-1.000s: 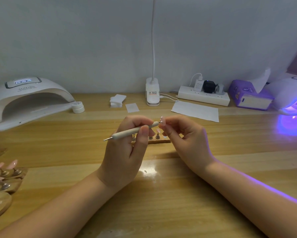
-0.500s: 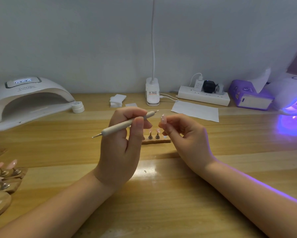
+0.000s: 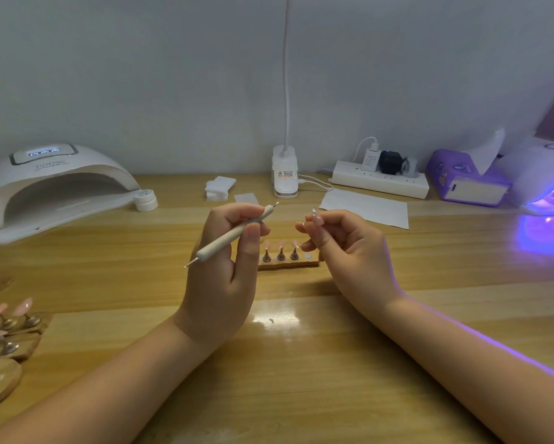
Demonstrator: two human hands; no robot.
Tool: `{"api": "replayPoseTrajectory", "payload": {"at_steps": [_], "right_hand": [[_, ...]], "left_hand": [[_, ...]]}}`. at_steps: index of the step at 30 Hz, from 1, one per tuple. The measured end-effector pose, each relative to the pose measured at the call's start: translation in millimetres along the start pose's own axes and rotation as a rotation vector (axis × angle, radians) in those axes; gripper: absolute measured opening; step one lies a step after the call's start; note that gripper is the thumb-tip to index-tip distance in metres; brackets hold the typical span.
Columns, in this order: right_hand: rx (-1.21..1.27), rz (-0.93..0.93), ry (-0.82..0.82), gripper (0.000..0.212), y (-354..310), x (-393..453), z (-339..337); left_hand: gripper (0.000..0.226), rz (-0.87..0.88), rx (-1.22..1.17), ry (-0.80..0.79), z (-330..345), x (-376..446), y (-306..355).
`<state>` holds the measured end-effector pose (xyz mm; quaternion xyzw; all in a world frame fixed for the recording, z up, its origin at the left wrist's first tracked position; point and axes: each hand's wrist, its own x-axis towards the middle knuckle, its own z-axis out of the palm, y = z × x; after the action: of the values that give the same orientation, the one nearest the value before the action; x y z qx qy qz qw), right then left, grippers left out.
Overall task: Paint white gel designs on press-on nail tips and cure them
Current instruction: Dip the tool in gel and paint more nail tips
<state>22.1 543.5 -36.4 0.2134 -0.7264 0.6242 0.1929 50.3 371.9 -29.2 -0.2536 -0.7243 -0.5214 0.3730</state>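
My left hand grips a white dotting pen between thumb and fingers, its upper tip pointing up and right. A pink nail tip is pinched upright in the fingertips of my right hand. A gap separates the pen's tip from the nail. Behind and between the hands lies a small wooden holder carrying three pink nail tips on metal stands. A white gel pot sits beside the white curing lamp at the back left. At the far right a second curing lamp glows purple.
Several wooden nail stands with pink tips crowd the left edge. Along the back stand a clip lamp base, a power strip, cotton pads, a paper sheet and a purple tissue box.
My left hand drew the pen away to the left from the nail tip it was touching. The right hand kept the nail raised, moving slightly right.
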Motion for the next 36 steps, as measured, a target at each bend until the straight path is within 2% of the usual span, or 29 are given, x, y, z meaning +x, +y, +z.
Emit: {"api": "replayPoseTrajectory", "payload": {"at_steps": [6, 12, 20, 30, 36], "right_hand": [[-0.043, 0.001, 0.035, 0.007, 1, 0, -2], [-0.321, -0.011, 0.118, 0.006, 6, 3, -8], [-0.59, 0.219, 0.013, 0.015, 18, 6, -10], [-0.604, 0.289, -0.047, 0.011, 21, 7, -11], [-0.675, 0.314, -0.094, 0.017, 23, 10, -12]], "left_hand": [[0.017, 0.007, 0.041, -0.001, -1, -1, -6], [0.017, -0.069, 0.078, 0.029, -5, -1, -13], [0.016, -0.164, 0.056, 0.065, -5, -1, -20], [0.017, -0.212, 0.056, 0.072, -6, -1, -22], [0.017, -0.227, 0.059, 0.06, -7, 0, -20]]}}
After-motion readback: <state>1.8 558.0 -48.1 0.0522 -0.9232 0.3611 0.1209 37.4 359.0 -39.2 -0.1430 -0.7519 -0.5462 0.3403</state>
